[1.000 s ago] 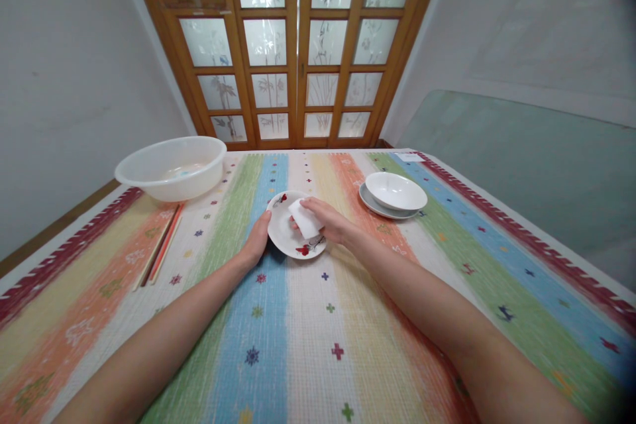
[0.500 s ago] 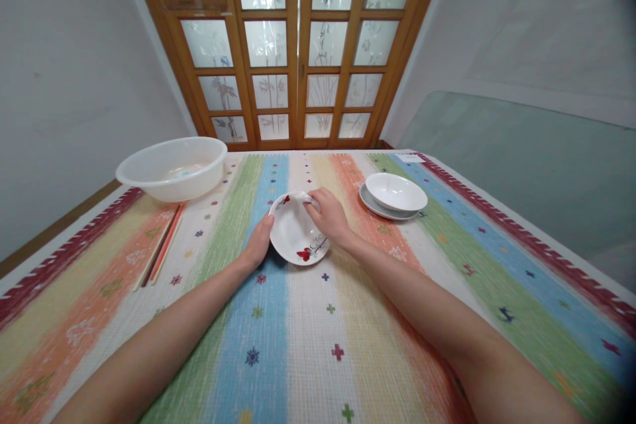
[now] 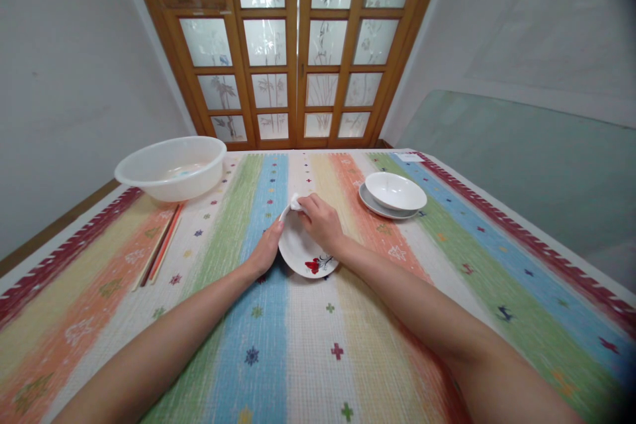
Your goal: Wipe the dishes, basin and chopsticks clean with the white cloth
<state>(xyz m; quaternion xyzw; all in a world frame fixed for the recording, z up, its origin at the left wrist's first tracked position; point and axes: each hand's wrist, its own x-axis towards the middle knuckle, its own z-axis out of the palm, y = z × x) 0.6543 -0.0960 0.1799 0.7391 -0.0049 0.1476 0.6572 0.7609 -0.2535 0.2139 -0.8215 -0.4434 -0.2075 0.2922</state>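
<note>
A white bowl (image 3: 301, 248) with a red flower and dark sprigs inside is tilted toward me over the middle of the table. My left hand (image 3: 267, 249) grips its left rim, thumb on the edge. At the far rim, my right hand (image 3: 322, 222) is closed on a small white cloth (image 3: 296, 203), perhaps a tissue, and presses it over the edge. The fingers under the bowl are hidden. To the right, another white bowl (image 3: 397, 191) sits on a grey-rimmed plate (image 3: 373, 207).
A translucent white basin (image 3: 199, 179) stands at the back left. Several chopsticks (image 3: 161, 248), pale, dark and reddish, lie in front of it. The striped tablecloth (image 3: 303, 358) covers the table. A white paper (image 3: 409, 158) lies near the far right corner.
The bowl has shifted slightly right and toward me and is tilted more. My right hand has moved to the far rim, where the white cloth now shows above the edge.
</note>
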